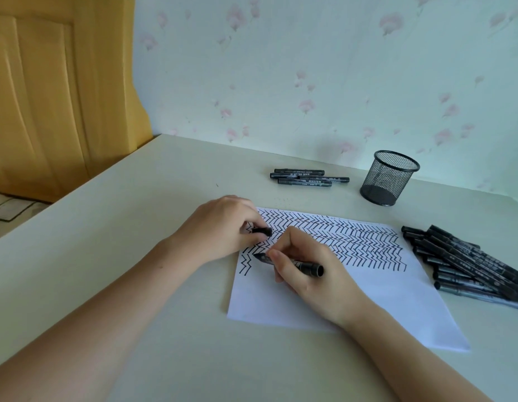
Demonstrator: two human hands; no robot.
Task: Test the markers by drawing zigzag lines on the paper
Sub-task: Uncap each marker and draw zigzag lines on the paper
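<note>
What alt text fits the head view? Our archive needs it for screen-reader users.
A person's right hand holds a black marker over paper filled with zigzag lines, while the left hand pinches its cap. More markers lie in a pile beside an empty mesh cup.

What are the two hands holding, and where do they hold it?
The right hand grips a black marker around its middle. The left hand pinches the marker's cap at one end.

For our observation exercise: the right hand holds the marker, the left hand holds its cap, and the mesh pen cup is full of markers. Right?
Not quite. The head view shows the mesh pen cup empty. The right hand does hold the marker, and the left hand holds its cap.
</note>
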